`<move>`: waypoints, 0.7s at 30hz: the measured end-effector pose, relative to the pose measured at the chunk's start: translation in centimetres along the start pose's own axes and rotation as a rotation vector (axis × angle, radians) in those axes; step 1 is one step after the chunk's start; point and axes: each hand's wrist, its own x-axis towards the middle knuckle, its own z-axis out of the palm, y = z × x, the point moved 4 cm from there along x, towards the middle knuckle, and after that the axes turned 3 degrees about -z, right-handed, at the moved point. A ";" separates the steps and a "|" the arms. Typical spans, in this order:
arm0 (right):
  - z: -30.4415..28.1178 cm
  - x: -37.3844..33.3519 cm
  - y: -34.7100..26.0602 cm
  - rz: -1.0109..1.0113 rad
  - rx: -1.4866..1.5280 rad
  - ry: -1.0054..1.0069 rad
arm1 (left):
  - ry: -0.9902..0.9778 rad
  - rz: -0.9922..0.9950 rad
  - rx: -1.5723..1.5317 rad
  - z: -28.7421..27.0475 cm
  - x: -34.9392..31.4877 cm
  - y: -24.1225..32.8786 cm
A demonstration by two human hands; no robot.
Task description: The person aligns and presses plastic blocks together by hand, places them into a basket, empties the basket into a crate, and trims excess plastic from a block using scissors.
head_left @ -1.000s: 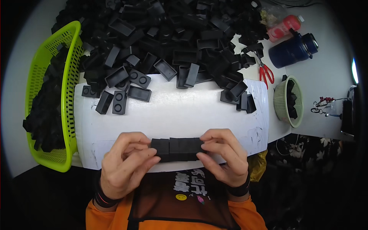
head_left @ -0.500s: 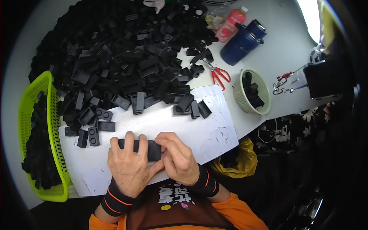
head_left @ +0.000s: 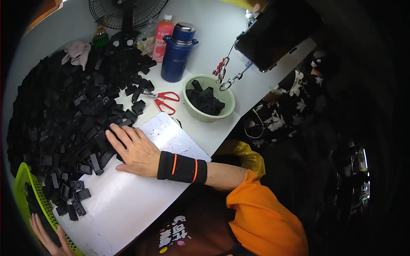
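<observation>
Black plastic building blocks (head_left: 79, 130) lie in a large heap across the left and far part of the table. My right hand (head_left: 137, 152) rests at the heap's near right edge, fingers stretched over some blocks and not closed round any that I can see. At the lower left, my left hand (head_left: 49, 239) is over the lime-green basket (head_left: 41, 200), its fingers apart and part of it cut off by the picture's edge. More black blocks are in that basket. A few loose blocks (head_left: 77, 207) lie on the white board (head_left: 124, 200) near the basket.
Red-handled scissors (head_left: 164, 102) lie beside a pale green bowl (head_left: 231, 106) of black blocks. Behind stand a blue flask (head_left: 174, 59), a pink bottle (head_left: 162, 36) and a fan (head_left: 128, 13). A phone (head_left: 279, 34) hangs at upper right; a yellow bag (head_left: 252, 160) is below the table edge.
My hands have parted and the black block they held is no longer between them. My left hand has gone to the green basket, my right hand to the heap. The view has turned right.
</observation>
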 end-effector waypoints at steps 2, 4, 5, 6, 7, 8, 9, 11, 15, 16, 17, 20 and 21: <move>0.8 0.9 -2.1 -0.050 -0.127 0.077 | -0.224 -0.105 -0.281 3.0 -0.5 3.2; 2.1 2.1 -3.0 -0.115 -0.127 0.165 | -0.202 -0.037 -0.252 6.0 0.8 4.9; 2.2 3.0 -3.4 -0.135 -0.096 0.194 | -0.243 -0.003 -0.248 7.5 1.8 5.5; 2.2 4.1 -3.7 -0.136 -0.049 0.179 | -0.283 0.029 -0.252 9.5 2.8 6.0; 2.0 5.2 -4.1 -0.164 -0.044 0.185 | -0.237 0.032 -0.350 11.4 3.7 6.4; 2.1 6.2 -4.6 -0.194 -0.035 0.189 | -0.252 -0.004 -0.130 13.1 4.2 6.4; 3.1 7.1 -4.6 -0.222 -0.038 0.209 | -0.220 0.012 -0.092 14.5 5.1 6.8; 4.2 9.0 -4.8 -0.223 -0.080 0.292 | -0.210 0.045 -0.030 15.3 6.6 7.6; 3.4 8.3 -6.6 -0.319 -0.079 0.397 | -0.151 0.215 -0.204 16.6 3.7 6.7; 4.1 7.4 -7.0 -0.355 -0.061 0.482 | -0.130 0.208 -0.223 15.8 2.9 6.8; 4.2 6.5 -7.8 -0.382 -0.049 0.469 | -0.108 0.187 -0.224 15.6 2.4 6.3; 4.1 6.8 -6.6 -0.325 0.045 0.420 | -0.023 0.083 -0.296 15.0 4.1 6.7; 3.4 7.3 -6.1 -0.253 0.019 0.430 | -0.008 0.044 -0.342 14.2 5.6 7.6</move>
